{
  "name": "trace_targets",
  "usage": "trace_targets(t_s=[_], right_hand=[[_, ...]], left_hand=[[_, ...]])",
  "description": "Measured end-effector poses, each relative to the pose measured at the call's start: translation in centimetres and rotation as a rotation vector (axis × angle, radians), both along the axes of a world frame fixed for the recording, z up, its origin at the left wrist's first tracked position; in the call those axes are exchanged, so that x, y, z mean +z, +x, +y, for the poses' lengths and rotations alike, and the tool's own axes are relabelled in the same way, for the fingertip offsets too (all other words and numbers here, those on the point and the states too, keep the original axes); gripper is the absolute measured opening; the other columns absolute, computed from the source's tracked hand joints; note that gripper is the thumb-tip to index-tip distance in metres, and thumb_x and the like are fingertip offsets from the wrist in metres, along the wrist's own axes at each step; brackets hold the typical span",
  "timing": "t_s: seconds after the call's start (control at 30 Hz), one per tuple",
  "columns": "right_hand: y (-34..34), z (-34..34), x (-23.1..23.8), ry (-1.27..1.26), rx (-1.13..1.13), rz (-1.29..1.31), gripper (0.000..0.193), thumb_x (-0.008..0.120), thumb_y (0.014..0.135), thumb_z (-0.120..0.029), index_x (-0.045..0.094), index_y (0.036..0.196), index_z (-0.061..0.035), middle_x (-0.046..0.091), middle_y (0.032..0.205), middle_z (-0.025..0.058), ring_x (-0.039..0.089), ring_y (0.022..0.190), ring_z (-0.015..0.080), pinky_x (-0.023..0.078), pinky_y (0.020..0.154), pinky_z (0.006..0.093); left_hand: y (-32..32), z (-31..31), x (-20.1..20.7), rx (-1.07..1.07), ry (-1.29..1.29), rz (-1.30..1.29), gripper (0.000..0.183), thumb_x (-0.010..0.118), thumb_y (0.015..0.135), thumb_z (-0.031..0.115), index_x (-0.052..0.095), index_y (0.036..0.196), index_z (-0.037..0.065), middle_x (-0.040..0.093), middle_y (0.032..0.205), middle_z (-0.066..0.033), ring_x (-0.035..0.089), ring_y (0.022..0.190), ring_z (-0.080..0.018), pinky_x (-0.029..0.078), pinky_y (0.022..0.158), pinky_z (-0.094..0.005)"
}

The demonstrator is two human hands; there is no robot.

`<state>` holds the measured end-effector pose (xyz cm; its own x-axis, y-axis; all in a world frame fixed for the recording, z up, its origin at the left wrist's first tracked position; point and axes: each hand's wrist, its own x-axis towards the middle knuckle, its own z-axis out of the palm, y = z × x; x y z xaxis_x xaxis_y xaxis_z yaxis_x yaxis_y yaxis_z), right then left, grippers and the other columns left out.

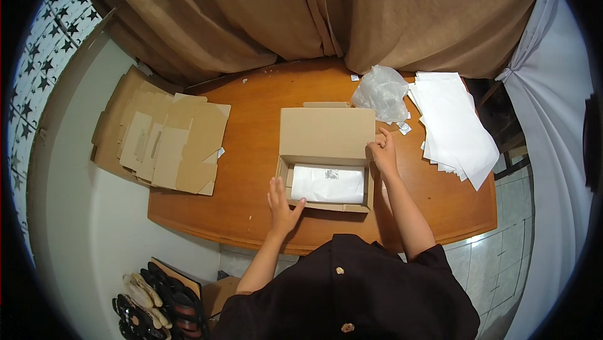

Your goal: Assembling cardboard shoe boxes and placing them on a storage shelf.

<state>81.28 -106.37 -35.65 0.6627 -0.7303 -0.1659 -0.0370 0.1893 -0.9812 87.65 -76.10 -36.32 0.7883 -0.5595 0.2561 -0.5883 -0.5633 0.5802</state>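
Open cardboard box [327, 132] mid-frame, lid raised | white packet [323, 186] inside | left hand [286, 213] spread at box's lower-left corner | right hand [385, 154] curled by lid's right edge; gripping or not, I can't tell from here | hands apart | plastic bag [382, 93] upper right, white sheets [453, 123] right, flattened cartons [171, 140] left

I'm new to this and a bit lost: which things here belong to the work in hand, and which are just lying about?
In hand:
- open box, left hand by its near left corner, right hand at its lid's right edge
- white packet inside

Apparently lying about:
- flat cardboard
- plastic bag
- papers
- shoes
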Motion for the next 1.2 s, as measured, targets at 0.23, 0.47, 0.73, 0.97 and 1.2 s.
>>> trace_targets(t_s=[0.23, 0.47, 0.73, 0.97, 1.2], right_hand=[[-2.4, 0.2, 3.3, -0.378, -0.1, -0.208, 0.077, 0.066, 0.074, -0.006, 0.022, 0.137, -0.0032, 0.04, 0.126, 0.0174, 0.04, 0.117, 0.0247, 0.034, 0.099, 0.0352], [-9.0, 3.6, 3.9, -0.466, -0.155, -0.102, 0.102, 0.079, 0.062, -0.019, 0.015, 0.141, -0.0087, 0.028, 0.136, 0.0204, 0.03, 0.126, 0.0306, 0.026, 0.105, 0.0398], [-11.7, 5.9, -0.1, -0.54, -0.135, 0.069, 0.103, 0.083, 0.06, -0.023, 0.019, 0.138, -0.0021, 0.025, 0.14, 0.0208, 0.03, 0.127, 0.033, 0.024, 0.106, 0.042], [-13.3, 6.1, -3.1, -0.717, -0.143, 0.177, 0.079, 0.079, 0.064, -0.021, 0.037, 0.129, -0.0044, 0.033, 0.139, 0.0214, 0.035, 0.124, 0.0357, 0.027, 0.103, 0.0441], [-14.7, 6.7, -3.8, -0.803, -0.141, 0.138, 0.062, 0.073, 0.072, -0.024, 0.047, 0.125, -0.0046, 0.037, 0.138, 0.02, 0.038, 0.124, 0.0356, 0.029, 0.101, 0.0456]], left_hand=[[-3.5, -5.9, -1.0, -0.083, -0.787, 0.369, 0.081, 0.051, 0.085, 0.023, -0.001, 0.143, 0.001, 0.007, 0.149, -0.0222, 0.006, 0.139, -0.0347, 0.002, 0.11, -0.0461], [-1.9, -6.1, 0.1, -0.037, -0.759, 0.22, 0.089, 0.051, 0.085, 0.041, -0.004, 0.143, 0.002, 0.005, 0.149, -0.021, 0.005, 0.139, -0.0329, 0.0, 0.111, -0.0435], [-2.0, -6.2, -0.9, 0.001, -0.471, 0.188, 0.092, 0.071, 0.071, 0.044, 0.022, 0.137, 0.003, 0.035, 0.136, -0.0196, 0.025, 0.132, -0.0351, 0.005, 0.108, -0.053], [-2.7, -6.0, -2.3, 0.059, -0.209, 0.0, 0.07, 0.077, 0.069, 0.028, 0.039, 0.123, 0.004, 0.031, 0.138, -0.0188, 0.029, 0.126, -0.0357, 0.021, 0.104, -0.0484], [-2.4, -5.4, -3.5, -0.036, -0.159, -0.035, 0.054, 0.076, 0.069, 0.037, 0.058, 0.112, 0.011, 0.031, 0.14, -0.0166, 0.024, 0.133, -0.0338, 0.009, 0.105, -0.0592]])
